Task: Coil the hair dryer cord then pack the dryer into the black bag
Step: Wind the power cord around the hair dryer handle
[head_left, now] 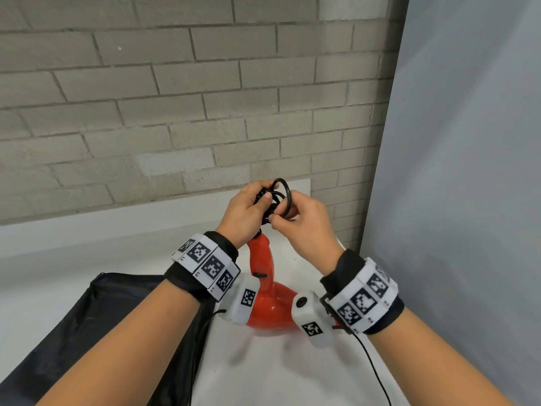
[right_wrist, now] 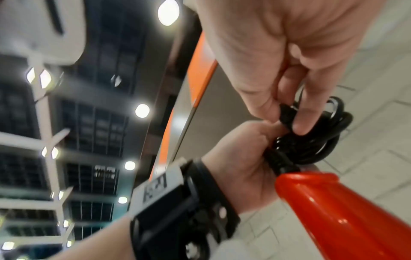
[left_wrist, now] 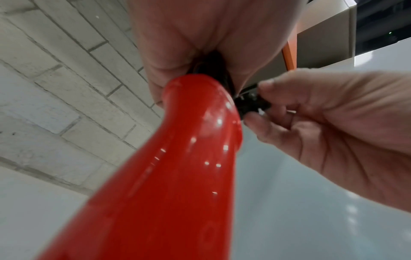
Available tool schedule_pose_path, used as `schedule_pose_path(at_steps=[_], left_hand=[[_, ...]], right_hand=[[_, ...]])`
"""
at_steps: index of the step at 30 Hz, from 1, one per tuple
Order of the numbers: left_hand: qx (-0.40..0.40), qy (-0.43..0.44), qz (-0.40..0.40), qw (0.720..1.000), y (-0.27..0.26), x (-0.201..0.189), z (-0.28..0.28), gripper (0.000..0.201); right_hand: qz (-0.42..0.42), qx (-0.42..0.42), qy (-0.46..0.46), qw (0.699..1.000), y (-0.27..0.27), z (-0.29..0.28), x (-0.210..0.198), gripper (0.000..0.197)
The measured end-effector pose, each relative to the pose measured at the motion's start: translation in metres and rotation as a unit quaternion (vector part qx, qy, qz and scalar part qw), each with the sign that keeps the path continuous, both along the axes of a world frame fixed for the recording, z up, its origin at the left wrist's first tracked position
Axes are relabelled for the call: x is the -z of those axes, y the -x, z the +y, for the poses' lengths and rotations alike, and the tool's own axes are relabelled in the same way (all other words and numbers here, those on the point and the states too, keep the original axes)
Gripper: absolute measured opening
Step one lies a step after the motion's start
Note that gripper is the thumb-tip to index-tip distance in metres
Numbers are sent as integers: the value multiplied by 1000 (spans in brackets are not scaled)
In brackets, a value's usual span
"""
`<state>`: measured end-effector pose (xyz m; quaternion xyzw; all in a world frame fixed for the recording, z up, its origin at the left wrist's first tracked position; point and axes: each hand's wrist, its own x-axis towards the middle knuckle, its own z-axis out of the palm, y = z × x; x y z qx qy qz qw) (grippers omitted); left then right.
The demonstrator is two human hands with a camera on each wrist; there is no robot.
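The red hair dryer (head_left: 265,291) hangs handle-up over the white table, its body low between my wrists. Its black cord (head_left: 282,197) is gathered in loops just above the handle end. My left hand (head_left: 248,209) grips the bundle of loops, with the thumb pressed on it. My right hand (head_left: 295,218) pinches the black plug end of the cord (left_wrist: 251,103) against the bundle. The right wrist view shows the coil (right_wrist: 311,140) above the red handle (right_wrist: 333,202), held by both hands. The black bag (head_left: 96,323) lies flat at lower left, partly under my left forearm.
A white table (head_left: 73,259) stands against a grey brick wall (head_left: 175,112). A pale grey panel (head_left: 468,171) rises along the right side. A thin black wire (head_left: 377,370) trails from my right wrist unit toward the near edge.
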<state>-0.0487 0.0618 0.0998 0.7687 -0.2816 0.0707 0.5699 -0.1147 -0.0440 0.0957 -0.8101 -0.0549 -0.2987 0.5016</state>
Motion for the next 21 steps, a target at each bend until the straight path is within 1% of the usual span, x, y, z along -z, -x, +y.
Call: schedule_pose_path(at_steps=[2,4,6,8,9,10,12,13,15,16,19,21], left_hand=[[12,9,9,1000,-1,1,2,24],[24,4,1,1000,-1,2,3,23],[19,7,0,1000,-1,2,2,22],[27,28,21,999,-2,1,3,21],[36,38,27,998,-1,0,4,22],[45,44,29,998,-1,-1,3,23],[61,52,29,996,2,-2,2,25],[67,53,28,996,3,-2,1,26],[74,51,31,995,5,-2,0,26],[76,49,34,995,6,-3,0,25],[55,23,23,998,2,-1,3,25],[43,7,17,999,1,-1,5,25]], right_hand=[[1,-6,-1,1000,0,-1,-1,17],[-1,-7,29,1000,1,3,-2,14],[6,-33,19,999,2,1,-3,19],[17,-56,-6,998,2,-5,-4,27],[17,-55,-7,998,2,-7,-4,27],[9,-44,0,999,2,-8,-3,23],[-15,0,22,1000,2,-3,-3,8],[-25,21,28,999,2,-1,-1,7],[-31,37,32,998,0,1,4,17],[-31,35,45,998,-1,1,6,18],[-12,13,157,987,-1,-4,10,24],[0,-6,206,979,-2,-7,10,28]])
